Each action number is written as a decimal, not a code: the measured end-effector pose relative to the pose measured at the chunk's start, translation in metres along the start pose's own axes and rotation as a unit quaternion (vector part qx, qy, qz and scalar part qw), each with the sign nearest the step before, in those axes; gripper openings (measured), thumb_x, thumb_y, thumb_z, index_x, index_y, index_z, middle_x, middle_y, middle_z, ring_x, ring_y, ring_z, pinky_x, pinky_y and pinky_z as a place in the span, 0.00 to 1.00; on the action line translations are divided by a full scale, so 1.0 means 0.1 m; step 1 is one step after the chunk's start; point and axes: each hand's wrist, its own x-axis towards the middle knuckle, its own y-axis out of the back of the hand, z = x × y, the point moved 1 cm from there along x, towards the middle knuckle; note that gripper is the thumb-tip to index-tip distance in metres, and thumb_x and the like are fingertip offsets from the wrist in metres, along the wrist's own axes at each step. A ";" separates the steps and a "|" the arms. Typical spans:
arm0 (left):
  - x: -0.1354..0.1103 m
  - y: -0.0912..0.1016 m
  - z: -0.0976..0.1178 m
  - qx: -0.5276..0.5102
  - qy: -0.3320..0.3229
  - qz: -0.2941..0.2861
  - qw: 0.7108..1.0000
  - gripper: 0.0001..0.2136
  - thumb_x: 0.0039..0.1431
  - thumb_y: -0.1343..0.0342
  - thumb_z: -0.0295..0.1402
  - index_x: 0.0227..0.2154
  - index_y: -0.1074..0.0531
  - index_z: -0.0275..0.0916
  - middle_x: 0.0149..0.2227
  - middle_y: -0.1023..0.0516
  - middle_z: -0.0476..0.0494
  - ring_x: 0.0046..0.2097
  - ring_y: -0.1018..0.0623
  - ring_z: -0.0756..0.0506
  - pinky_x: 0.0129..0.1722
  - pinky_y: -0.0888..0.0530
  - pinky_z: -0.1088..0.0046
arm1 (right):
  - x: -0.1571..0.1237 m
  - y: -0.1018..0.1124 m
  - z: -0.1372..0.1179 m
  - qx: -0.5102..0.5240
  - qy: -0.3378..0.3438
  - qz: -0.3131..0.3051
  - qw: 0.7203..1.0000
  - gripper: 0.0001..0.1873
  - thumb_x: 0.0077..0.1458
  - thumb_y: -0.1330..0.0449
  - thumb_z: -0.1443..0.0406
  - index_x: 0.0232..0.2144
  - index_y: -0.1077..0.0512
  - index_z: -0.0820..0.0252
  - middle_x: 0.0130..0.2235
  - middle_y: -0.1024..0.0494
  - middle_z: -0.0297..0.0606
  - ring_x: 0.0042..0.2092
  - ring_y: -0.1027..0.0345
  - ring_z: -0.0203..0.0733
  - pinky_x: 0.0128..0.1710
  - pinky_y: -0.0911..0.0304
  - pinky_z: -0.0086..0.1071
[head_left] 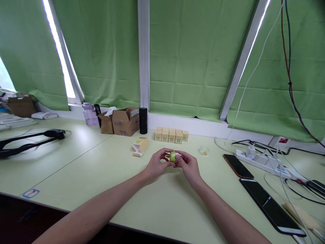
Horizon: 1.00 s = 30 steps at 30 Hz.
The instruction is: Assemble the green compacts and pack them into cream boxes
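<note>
Both hands meet above the table in the middle of the head view, around a small green-and-white object [172,156] whose exact kind I cannot make out. My left hand [157,165] pinches its green left side, where a thin tan loop shows between the fingers. From the other side, my right hand [189,166] has its thumb and fingers closed on the white end. An opened small carton [140,146] lies on its side left of the hands. Behind them stands a row of several small tan boxes [172,136] with green labels.
A small clear cup [203,150] with something yellow inside is to the right. Farther right lie a phone [238,166], a tablet [271,205] and a white power strip [262,163] with tangled cables. Cardboard boxes [125,122], a black bottle [143,121] and a purple bottle [89,114] stand behind.
</note>
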 end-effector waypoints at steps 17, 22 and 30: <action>-0.04 -0.10 -0.06 -0.026 -0.055 0.000 0.998 0.23 0.66 0.41 0.40 0.62 0.35 0.43 0.52 0.27 0.38 0.46 0.24 0.44 0.49 0.23 0.64 | -0.10 -0.06 -0.06 -0.124 0.069 0.021 0.990 0.20 0.57 0.34 0.48 0.39 0.27 0.57 0.32 0.22 0.38 0.33 0.27 0.42 0.30 0.26 0.34; 0.02 -0.04 -0.02 -0.102 -0.007 -0.038 0.994 0.23 0.62 0.37 0.45 0.57 0.29 0.41 0.52 0.27 0.37 0.40 0.25 0.47 0.38 0.24 0.69 | -0.13 0.05 -0.11 -0.352 0.251 0.022 0.901 0.21 0.60 0.36 0.57 0.53 0.28 0.55 0.51 0.24 0.46 0.36 0.26 0.42 0.29 0.27 0.34; 0.00 -0.03 0.03 -0.119 0.017 -0.094 0.988 0.26 0.63 0.39 0.47 0.60 0.29 0.39 0.37 0.25 0.44 0.34 0.28 0.49 0.35 0.27 0.69 | -0.13 0.06 -0.06 -0.473 0.361 -0.016 0.804 0.20 0.65 0.45 0.69 0.57 0.29 0.52 0.58 0.24 0.43 0.48 0.22 0.44 0.34 0.24 0.31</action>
